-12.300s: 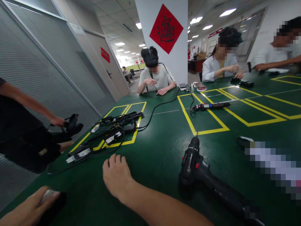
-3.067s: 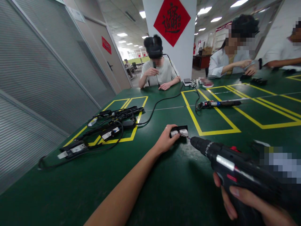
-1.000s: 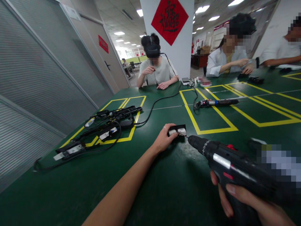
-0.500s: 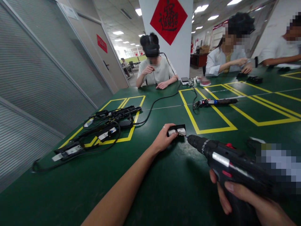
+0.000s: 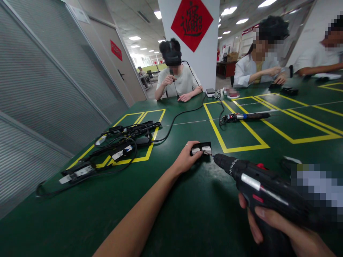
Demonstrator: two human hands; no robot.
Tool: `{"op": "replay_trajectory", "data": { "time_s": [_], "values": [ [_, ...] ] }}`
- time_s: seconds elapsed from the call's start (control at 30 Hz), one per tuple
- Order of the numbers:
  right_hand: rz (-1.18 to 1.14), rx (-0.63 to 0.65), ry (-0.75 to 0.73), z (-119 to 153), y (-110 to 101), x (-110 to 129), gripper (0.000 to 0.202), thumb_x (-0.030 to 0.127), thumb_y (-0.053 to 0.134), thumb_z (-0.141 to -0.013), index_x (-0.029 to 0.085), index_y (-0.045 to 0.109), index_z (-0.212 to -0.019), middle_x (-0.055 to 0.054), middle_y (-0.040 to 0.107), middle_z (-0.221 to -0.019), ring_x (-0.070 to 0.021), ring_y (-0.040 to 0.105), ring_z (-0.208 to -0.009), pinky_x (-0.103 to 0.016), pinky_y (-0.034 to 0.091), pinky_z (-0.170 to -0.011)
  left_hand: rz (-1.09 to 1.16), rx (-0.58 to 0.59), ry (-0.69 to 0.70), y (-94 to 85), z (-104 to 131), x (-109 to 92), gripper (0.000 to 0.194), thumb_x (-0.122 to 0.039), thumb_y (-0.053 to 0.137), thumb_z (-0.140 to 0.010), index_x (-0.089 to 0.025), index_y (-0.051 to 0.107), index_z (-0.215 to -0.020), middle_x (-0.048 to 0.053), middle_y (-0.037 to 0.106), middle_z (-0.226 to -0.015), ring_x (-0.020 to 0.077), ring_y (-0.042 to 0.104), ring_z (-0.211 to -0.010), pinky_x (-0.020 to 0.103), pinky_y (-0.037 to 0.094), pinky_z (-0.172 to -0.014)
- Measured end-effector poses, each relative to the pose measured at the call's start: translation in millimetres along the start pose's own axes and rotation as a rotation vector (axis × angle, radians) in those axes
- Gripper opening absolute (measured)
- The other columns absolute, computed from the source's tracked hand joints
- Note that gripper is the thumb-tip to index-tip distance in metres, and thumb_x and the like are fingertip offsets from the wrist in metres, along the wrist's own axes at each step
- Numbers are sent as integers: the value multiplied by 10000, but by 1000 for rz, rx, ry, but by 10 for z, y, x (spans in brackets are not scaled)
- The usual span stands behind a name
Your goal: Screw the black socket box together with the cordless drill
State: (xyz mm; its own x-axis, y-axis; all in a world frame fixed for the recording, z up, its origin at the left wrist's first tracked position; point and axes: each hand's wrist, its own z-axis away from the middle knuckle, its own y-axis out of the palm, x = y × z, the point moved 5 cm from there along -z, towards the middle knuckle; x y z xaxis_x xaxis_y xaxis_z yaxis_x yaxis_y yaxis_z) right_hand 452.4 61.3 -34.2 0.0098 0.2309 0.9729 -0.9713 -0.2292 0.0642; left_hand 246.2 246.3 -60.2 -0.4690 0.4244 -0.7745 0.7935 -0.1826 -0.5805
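Observation:
My left hand [image 5: 188, 157] grips a small black box-like part [image 5: 207, 146] with white pieces inside, on the green table. Its thumb lies over the near side and the other fingers are partly hidden behind the part. In my right hand [image 5: 276, 221] is a black cordless drill [image 5: 257, 184] with red and silver accents, held by the handle with the fingers wrapped round it. The drill points left, and its thin bit reaches the right end of the black part. Whether the tip sits in a screw is too small to tell.
Black power adapters and cables [image 5: 125, 142] lie in a taped area at the left. A black soldering-iron-like tool [image 5: 249, 116] rests beyond the drill. Yellow tape [image 5: 246, 147] marks the green table [image 5: 80, 221]. People sit across it, one wearing a headset [image 5: 172, 56].
Almost nothing differs. The drill and both hands stay in the same place, with only a tiny shift of the camera view.

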Motion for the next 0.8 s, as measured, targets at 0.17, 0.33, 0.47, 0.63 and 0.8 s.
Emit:
{"op": "replay_trajectory", "data": {
  "time_s": [0.17,0.33,0.47,0.63,0.8],
  "values": [
    [81,-15,-27,2,-22,13,215,371,455,-919,223,610,-930,11,649,-532,-194,603,-529,-343,444,-622,-17,23,-5,-12,-5,-24,450,-340,574,-807,-190,476,-1220,89,535,-1185,209,531,-1084,356,431,-965],
    [111,-25,-24,-11,-11,73,235,385,461,-914,227,631,-878,14,635,-506,-189,597,-522,-346,467,-627,-16,44,1,-23,-1,-47,504,-335,617,-773,-189,465,-1230,95,532,-1184,211,536,-1077,355,435,-959],
    [111,-56,29,20,-10,57,263,448,458,-908,249,629,-894,16,639,-547,-198,616,-574,-350,470,-689,-5,38,-4,-26,-3,-54,515,-325,634,-755,-187,471,-1223,97,538,-1176,212,543,-1069,363,438,-955],
    [106,-36,34,29,-8,47,267,455,447,-911,246,614,-913,12,645,-579,-205,622,-604,-353,460,-704,-30,51,21,-30,-10,-59,529,-328,640,-749,-192,466,-1229,95,531,-1183,219,532,-1083,378,423,-974],
    [51,-43,55,5,-9,63,236,425,466,-910,236,606,-935,22,635,-554,-186,597,-550,-321,440,-626,-55,56,45,-25,-15,-54,527,-311,622,-757,-187,455,-1240,97,518,-1188,220,513,-1098,383,397,-999]
  ]
}}
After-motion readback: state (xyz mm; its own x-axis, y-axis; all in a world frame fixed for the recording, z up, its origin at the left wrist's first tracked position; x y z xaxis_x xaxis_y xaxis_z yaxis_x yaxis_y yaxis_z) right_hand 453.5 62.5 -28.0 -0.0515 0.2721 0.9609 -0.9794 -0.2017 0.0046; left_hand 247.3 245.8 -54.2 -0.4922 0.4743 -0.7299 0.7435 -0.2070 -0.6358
